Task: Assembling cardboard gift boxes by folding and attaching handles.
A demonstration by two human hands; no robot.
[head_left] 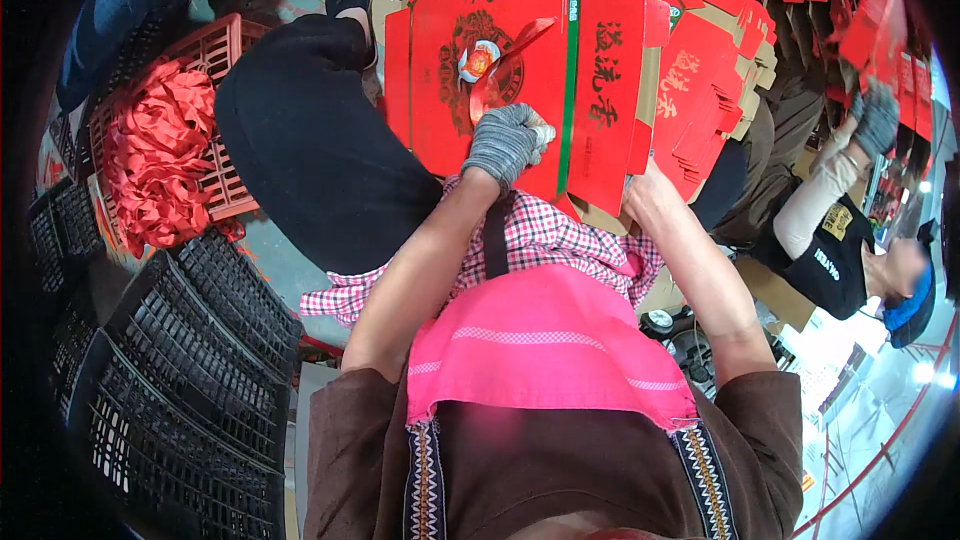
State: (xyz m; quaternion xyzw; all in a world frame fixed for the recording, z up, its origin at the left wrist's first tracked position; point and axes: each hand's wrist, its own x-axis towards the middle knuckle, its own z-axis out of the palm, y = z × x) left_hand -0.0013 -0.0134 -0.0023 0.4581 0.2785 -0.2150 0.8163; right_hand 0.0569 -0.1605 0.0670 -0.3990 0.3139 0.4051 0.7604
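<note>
A flattened red cardboard box [540,60] with dark print and a green stripe lies across my lap. My left hand [510,147], in a grey knit glove, is closed over the box's lower middle. A red ribbon [481,98] runs from its fingers up the face of the box. Near the ribbon's upper part sits a small white and orange round piece [480,61]; whether it is loose or fixed, I cannot tell. My right hand [638,192] is at the box's lower right edge, its fingers hidden behind the cardboard.
More flat red boxes [700,90] are stacked to the right. An orange-red crate [232,195] of red ribbons [165,155] stands left, above black plastic crates [190,380]. At right a co-worker [830,230] with grey gloves handles a red carton [875,25]. Another person's leg [140,10] is at upper left.
</note>
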